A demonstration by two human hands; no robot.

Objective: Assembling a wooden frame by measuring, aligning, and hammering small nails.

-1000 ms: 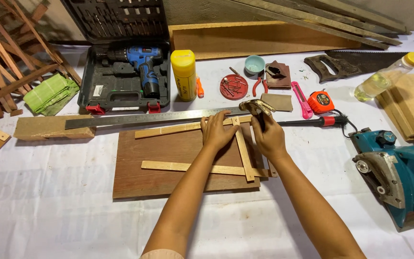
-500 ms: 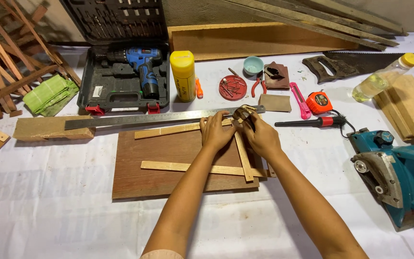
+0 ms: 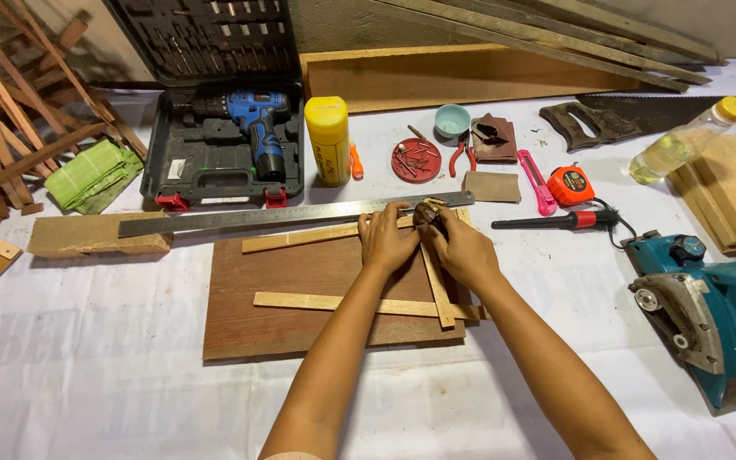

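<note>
A brown wooden board [image 3: 300, 298] lies on the white cloth with thin pale strips on it. One long strip [image 3: 334, 303] runs left to right and an upright strip [image 3: 438, 294] crosses it. Another strip [image 3: 300, 238] lies along the board's far edge. My left hand [image 3: 388, 241] and my right hand [image 3: 462, 250] meet at the top of the upright strip. Both press on a small dark object [image 3: 427, 214] between the fingertips; what it is I cannot tell. A long metal ruler [image 3: 257, 216] lies just beyond the hands.
A drill case [image 3: 227, 158] with a blue drill stands behind, beside a yellow bottle [image 3: 327, 140]. A red lid of nails [image 3: 416, 160], pliers, pink cutter [image 3: 537, 181], orange tape measure [image 3: 570, 185] and handsaw [image 3: 632, 119] lie at the back right. A teal power planer [image 3: 709, 311] sits at the right.
Both hands have moved slightly down toward the top of the upright strip, with the small dark object lower between them. Nothing else has moved.
</note>
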